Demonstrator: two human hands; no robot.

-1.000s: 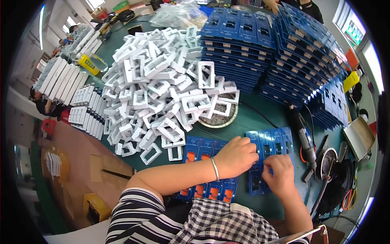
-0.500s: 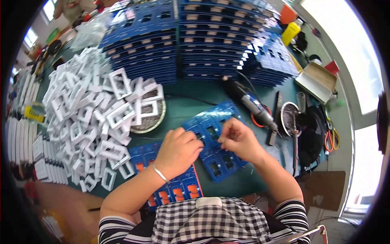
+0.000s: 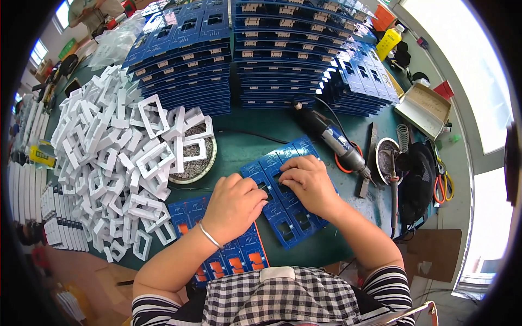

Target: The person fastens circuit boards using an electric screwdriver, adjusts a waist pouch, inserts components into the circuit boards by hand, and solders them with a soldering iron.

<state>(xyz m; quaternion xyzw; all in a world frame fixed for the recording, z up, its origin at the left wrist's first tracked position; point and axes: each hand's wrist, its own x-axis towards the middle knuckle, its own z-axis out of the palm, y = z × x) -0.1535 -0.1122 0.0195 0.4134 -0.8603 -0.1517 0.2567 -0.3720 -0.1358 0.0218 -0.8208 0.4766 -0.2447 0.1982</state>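
Note:
A blue circuit board panel (image 3: 276, 211) with rows of rectangular cutouts lies tilted on the green table in front of me. My left hand (image 3: 235, 205), with a bracelet at its wrist, has its fingers curled together at the panel's left edge, beside a cutout. Over the panel's middle, my right hand (image 3: 309, 183) pinches thumb and fingers together close to another cutout. Whatever either hand pinches is too small or hidden to name. A second blue panel with orange pieces (image 3: 236, 263) in its openings lies partly under my left hand and forearm.
White plastic frames (image 3: 117, 157) are heaped at the left, spilling onto a round dish (image 3: 209, 163). Tall stacks of blue panels (image 3: 283, 65) stand at the back. At the right lie a hot air gun (image 3: 340, 144), a soldering iron (image 3: 394, 201), scissors (image 3: 445, 185) and an open box (image 3: 427, 108).
My right hand has moved slightly left and down across the panel, its fingers now lower over it. The panel has shifted a little toward me. My left hand has moved slightly left and down.

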